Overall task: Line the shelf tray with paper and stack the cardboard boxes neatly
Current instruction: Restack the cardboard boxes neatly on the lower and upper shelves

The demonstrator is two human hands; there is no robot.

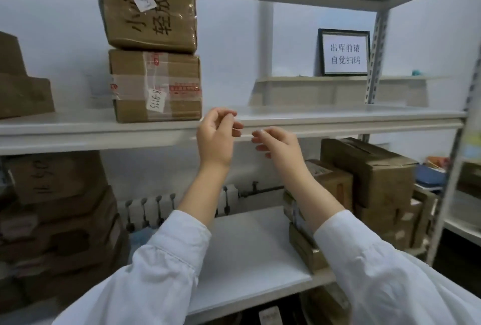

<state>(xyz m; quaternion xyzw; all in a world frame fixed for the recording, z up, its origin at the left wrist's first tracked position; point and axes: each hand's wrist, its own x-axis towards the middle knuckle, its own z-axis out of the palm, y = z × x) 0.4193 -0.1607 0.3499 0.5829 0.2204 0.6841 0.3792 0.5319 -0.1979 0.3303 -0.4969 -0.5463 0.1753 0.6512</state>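
both hands up at the front edge of the middle shelf

the left hand (216,137) and the right hand (279,146) are close together, fingers loosely curled, just before the lip of the shelf tray (364,123); i cannot tell if they pinch anything. white paper (338,112) lies flat on the tray. a stack of cardboard boxes (151,25) stands on the shelf just left of the hands.
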